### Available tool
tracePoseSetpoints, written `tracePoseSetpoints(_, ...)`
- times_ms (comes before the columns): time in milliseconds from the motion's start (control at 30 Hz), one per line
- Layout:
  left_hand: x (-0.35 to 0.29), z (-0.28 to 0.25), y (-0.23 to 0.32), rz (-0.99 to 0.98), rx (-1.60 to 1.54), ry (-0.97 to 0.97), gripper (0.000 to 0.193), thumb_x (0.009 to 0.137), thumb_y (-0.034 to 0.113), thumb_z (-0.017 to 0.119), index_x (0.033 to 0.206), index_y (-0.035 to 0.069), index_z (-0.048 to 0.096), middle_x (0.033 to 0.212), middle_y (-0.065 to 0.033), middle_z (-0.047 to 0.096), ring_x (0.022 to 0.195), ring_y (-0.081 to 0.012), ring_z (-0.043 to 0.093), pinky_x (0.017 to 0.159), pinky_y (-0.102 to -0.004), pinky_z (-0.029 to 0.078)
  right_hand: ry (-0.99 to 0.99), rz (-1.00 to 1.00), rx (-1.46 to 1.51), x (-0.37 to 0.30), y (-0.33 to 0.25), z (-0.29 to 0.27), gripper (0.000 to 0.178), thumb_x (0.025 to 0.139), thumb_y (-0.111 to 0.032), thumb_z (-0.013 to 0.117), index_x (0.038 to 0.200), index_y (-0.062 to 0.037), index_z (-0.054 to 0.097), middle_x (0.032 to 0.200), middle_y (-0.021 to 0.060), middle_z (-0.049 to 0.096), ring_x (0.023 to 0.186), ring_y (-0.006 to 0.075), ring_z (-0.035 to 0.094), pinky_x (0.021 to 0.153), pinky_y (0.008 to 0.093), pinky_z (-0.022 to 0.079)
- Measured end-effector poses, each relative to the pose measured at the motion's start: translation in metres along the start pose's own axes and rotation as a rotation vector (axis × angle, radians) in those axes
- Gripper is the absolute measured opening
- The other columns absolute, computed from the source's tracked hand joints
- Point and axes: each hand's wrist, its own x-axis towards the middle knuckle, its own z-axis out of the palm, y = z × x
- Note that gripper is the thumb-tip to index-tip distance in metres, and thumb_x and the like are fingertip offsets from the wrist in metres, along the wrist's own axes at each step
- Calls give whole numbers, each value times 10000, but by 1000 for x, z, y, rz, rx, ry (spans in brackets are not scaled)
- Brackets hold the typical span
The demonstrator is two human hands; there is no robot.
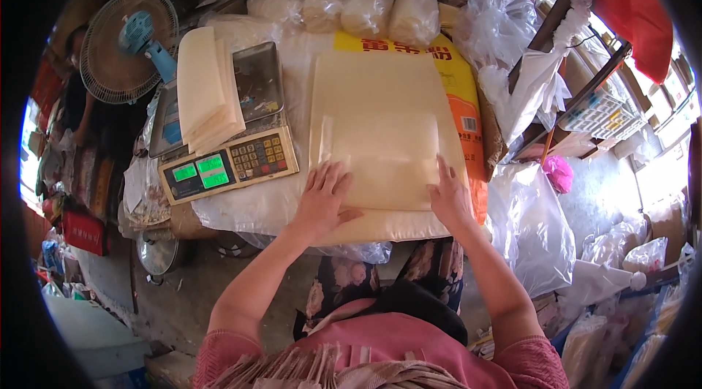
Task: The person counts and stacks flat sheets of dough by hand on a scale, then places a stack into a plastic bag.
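On the table in front of me lies a stack of thin, glossy cream sheets (380, 126), their exact kind unclear. Its near part shows a smoother, shinier top sheet, with another layer sticking out along the front edge. My left hand (325, 195) rests on the near left edge of the stack, fingers spread and thumb pointing inward. At the near right edge lies my right hand (449, 193), its fingers stretched forward along the border. Neither hand has anything lifted. Left of the stack, a folded bundle of similar cream sheets (207, 93) lies on a digital scale (228, 162) with green displays.
Several clear bags of cream material (368, 5) line the table's back. A yellow and orange sack (468, 111) lies under the stack's right side. A fan (130, 45) stands at left, near a partly visible person. Clear plastic bags (530, 228) hang at right.
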Motion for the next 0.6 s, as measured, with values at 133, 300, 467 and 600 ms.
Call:
tracePoseSetpoints(133, 8, -4, -36, 114, 63, -65, 535, 768, 264, 774, 1212, 48, 570, 1256, -123, 611, 1230, -331, 532, 1120, -499, 313, -209, -366, -315, -2, -12, -23, 840, 772, -312, 775, 1472, -92, 366, 1537, 164, 315, 1377, 368, 367, 1124, 399, 342)
tracePoseSetpoints(300, 13, -26, -40, -361, -469, -183, 453, 773, 184, 757, 1162, 43, 572, 855, -53, 714, 902, -309, 683, 1022, -449, 432, -336, -565, -59, 11, 33, -43, 609, 846, -379, 705, 1336, -59, 533, 1327, 166, 562, 1223, 301, 548, 1016, 384, 440)
tracePoseSetpoints(467, 57, -13, -15, -575, -611, 248, 494, 813, 213, 731, 1238, 39, 550, 1152, -142, 627, 1107, -310, 591, 1004, -407, 445, -140, 192, 71, 35, 21, -19, 427, 904, -422, 614, 890, 4, 641, 794, 204, 671, 839, 383, 666, 721, 467, 490)
tracePoseSetpoints(600, 65, 32, -39, -263, -47, 160, 550, 903, 370, 624, 1340, 55, 509, 1474, -182, 403, 1375, -287, 386, 1096, -478, 336, -99, 178, -130, 50, -8, -18, 462, 932, -406, 560, 1201, -30, 556, 1091, 204, 633, 985, 390, 624, 828, 472, 485)
